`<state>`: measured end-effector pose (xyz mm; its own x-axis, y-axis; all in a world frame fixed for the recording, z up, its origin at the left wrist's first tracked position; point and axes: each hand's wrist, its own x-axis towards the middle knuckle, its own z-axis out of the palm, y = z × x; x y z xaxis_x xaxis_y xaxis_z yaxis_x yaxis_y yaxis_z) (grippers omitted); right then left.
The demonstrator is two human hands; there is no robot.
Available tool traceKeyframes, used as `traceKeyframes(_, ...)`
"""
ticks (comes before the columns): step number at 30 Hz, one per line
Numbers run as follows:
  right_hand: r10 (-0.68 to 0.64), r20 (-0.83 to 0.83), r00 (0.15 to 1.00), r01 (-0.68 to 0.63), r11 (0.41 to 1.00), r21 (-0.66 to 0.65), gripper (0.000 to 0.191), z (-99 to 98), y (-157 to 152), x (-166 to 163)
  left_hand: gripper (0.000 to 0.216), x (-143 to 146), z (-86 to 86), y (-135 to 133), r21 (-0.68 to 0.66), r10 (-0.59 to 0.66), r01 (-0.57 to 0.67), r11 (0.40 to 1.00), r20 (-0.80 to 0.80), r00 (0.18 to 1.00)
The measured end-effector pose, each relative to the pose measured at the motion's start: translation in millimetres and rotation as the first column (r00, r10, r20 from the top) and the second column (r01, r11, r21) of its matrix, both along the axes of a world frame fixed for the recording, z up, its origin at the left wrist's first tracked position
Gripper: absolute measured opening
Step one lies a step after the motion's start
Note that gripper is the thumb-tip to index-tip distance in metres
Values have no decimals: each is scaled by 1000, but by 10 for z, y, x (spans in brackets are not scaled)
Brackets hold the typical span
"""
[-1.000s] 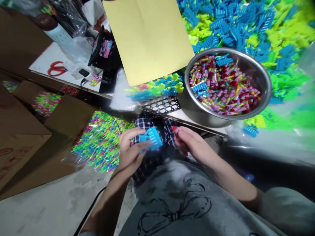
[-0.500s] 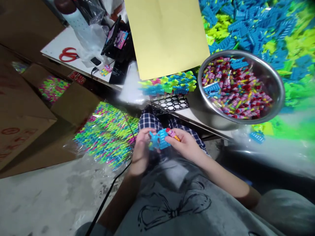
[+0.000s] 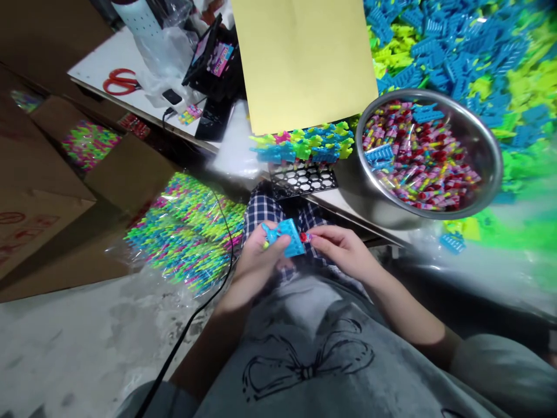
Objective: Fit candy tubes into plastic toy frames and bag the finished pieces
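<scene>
Your left hand [image 3: 256, 266] has its fingers curled closed around the blue plastic piece [image 3: 288, 239], holding it over your lap, near the table edge. Your right hand [image 3: 344, 253] pinches the red-tipped tube [image 3: 306, 237] between thumb and fingertips, its end touching the piece's right side. The steel bowl [image 3: 491, 188] sits farther off, to the right.

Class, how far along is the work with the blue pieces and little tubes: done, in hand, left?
Done, it seems: a row of coloured pieces stands on the black grid tray, and a clear bag on the floor holds many more. In hand: the left hand holds a blue piece; the right hand holds a red-capped tube at its edge. Left: a full bowl of tubes and a heap of loose pieces.
</scene>
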<state>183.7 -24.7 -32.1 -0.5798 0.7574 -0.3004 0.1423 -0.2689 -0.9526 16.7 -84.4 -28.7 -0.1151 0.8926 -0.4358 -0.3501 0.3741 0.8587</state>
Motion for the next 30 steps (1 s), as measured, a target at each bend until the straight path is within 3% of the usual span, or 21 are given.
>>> traceKeyframes(7, 59, -60, 996, -58, 998, 27, 19, 10, 29, 17, 23, -10, 43, -18, -67, -80, 86, 994, 100, 992)
traceKeyframes(12, 56, -85, 995, -39, 981, 191, 15, 32, 18, 1, 24, -2, 33, -17, -118, -124, 132, 984, 70, 990)
traceKeyframes(17, 57, -59, 997, -22, 877, 480, 15, 37, 3, 31, 27, -51, 64, -4, -137, -235, 225, 965, -60, 970)
traceKeyframes(20, 108, -37, 993, -68, 821, 567, 17, 33, 18, 59, 28, -90, 121, 3, -167, -299, 273, 947, -156, 941)
traceKeyframes(23, 134, -46, 990, -89, 842, 533, 16, 6, 29, 72, 28, -101, 159, 10, -178, -337, 306, 935, -186, 923)
traceKeyframes(27, 114, -86, 990, -76, 930, 358, 16, -36, 12, 70, 27, -75, 126, 14, -156, -339, 317, 936, -148, 929)
traceKeyframes(30, 99, -39, 994, -81, 941, 327, 17, -4, -11, 82, 27, -58, 82, 16, -154, -321, 299, 942, -149, 935)
